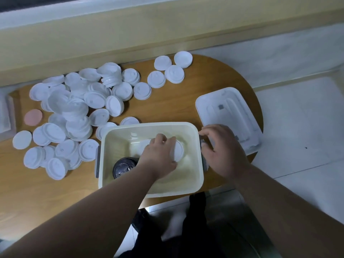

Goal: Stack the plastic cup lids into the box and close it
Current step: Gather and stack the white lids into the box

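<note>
Early stacking: a lid going into the box (149, 126).
Left hand (158, 155) fingers hold a white lid (179, 150) low inside the box; right hand (223, 148) fingers curl on its right rim. Next: release it flat, then fetch from the pile (74, 112) on the table (55, 192).

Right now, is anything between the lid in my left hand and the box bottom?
Nothing visible does. The left hand holds the white lid inside the open box; the black lid lies aside in the near-left corner, the box cover is off, to the right. Beneath the hand is hidden.
</note>
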